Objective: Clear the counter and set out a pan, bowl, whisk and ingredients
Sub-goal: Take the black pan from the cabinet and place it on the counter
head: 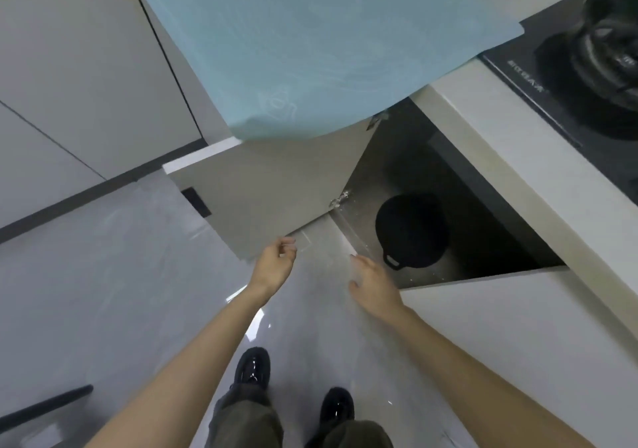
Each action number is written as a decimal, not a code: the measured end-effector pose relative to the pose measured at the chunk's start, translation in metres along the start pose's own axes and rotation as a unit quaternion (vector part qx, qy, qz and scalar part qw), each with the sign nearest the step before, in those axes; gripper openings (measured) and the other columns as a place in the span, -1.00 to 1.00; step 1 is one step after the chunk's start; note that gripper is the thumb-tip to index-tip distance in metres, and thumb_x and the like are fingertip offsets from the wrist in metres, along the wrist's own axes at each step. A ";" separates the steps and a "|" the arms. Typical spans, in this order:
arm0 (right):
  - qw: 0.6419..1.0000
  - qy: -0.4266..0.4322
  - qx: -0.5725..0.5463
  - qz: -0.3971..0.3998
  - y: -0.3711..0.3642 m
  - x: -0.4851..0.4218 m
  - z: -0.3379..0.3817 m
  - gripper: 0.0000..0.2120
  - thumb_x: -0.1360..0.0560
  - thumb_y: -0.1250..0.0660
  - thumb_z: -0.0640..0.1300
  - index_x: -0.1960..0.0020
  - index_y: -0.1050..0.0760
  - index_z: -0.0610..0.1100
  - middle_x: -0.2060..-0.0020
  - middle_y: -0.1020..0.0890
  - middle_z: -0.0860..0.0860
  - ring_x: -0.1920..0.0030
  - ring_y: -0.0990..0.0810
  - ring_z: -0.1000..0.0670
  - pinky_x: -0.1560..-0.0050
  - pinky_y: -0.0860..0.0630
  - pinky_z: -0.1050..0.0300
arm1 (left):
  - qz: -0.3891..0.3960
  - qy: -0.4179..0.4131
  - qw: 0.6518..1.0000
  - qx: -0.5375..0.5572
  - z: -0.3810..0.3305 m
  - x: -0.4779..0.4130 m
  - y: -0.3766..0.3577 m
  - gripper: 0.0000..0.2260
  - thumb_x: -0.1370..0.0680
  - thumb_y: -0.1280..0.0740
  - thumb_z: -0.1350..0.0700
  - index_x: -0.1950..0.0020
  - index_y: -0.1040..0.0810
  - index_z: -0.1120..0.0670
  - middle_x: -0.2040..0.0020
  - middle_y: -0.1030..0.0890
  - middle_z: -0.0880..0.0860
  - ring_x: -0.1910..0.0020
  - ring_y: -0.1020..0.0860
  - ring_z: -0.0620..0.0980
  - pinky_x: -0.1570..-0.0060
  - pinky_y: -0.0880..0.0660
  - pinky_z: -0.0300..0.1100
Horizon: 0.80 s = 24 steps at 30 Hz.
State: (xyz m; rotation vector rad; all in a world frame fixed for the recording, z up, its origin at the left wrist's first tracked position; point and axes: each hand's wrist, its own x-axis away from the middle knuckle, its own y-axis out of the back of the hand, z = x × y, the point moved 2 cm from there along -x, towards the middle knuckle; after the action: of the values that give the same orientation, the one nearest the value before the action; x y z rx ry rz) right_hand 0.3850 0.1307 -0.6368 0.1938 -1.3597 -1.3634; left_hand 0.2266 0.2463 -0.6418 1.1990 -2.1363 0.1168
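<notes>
Black shoes (252, 368) on grey floor (103, 275). Left hand (274, 264) is empty, fingers loosely curled, just at the lower edge of the open cabinet door (262, 192); contact unclear. Right hand (374, 283) is released, fingers extended toward the cabinet opening, holding nothing. Black pan (411, 230) sits inside the cabinet, beyond the right hand. Above, a blue mat (310, 44) overhangs the counter (483, 130); stove (587, 68) far right.

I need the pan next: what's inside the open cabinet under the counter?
One black pan sits on the cabinet floor, loop handle toward the opening. The counter hides the deeper part.
</notes>
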 end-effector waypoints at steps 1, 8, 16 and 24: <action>1.000 -0.004 -0.003 -0.007 -0.009 -0.011 -0.012 -0.48 -0.55 -0.18 -0.21 -0.50 -0.20 -0.12 -0.46 -0.29 -0.04 -0.41 -0.30 -0.09 -0.36 -0.33 0.01 | 0.009 -0.006 1.000 0.004 0.005 -0.014 -0.013 -0.78 -0.59 -0.12 0.27 -0.17 -0.44 0.11 -0.08 -0.53 0.06 -0.01 -0.49 0.02 0.02 -0.36 -0.23; 0.996 -0.041 -0.025 -0.070 -0.072 -0.085 -0.090 -0.47 -0.56 -0.19 -0.19 -0.50 -0.20 -0.15 -0.46 -0.30 -0.06 -0.43 -0.29 -0.07 -0.34 -0.33 0.03 | 0.061 -0.036 0.997 -0.033 0.059 -0.116 -0.093 -0.79 -0.61 -0.15 0.21 -0.22 -0.44 0.13 -0.03 -0.51 0.05 0.06 -0.46 0.00 0.12 -0.34 -0.25; 0.990 -0.105 -0.012 -0.094 -0.156 -0.164 -0.165 -0.57 -0.55 -0.18 -0.20 -0.41 -0.29 -0.19 -0.33 -0.41 -0.12 -0.29 -0.42 -0.13 -0.19 -0.44 0.02 | 0.108 -0.053 0.990 -0.073 0.141 -0.206 -0.176 -0.75 -0.57 -0.13 0.20 -0.21 -0.45 0.05 -0.04 -0.54 0.09 0.04 -0.51 0.06 0.06 -0.38 -0.18; 0.980 -0.171 -0.032 -0.097 -0.223 -0.235 -0.235 -0.40 -0.53 -0.24 -0.20 -0.50 -0.11 -0.24 -0.48 -0.22 -0.17 -0.46 -0.22 -0.17 -0.40 -0.28 0.04 | 0.155 -0.068 0.979 -0.112 0.199 -0.252 -0.227 -0.71 -0.58 -0.16 0.16 -0.29 -0.43 0.05 -0.23 -0.51 0.13 -0.22 -0.49 0.12 -0.30 -0.40 0.00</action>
State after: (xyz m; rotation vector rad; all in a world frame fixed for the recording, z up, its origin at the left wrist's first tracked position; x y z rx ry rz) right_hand 0.5169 0.1026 -1.0136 0.0503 -1.6103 -1.6567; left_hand 0.3912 0.2226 -0.9985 0.7595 -2.3719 -0.0696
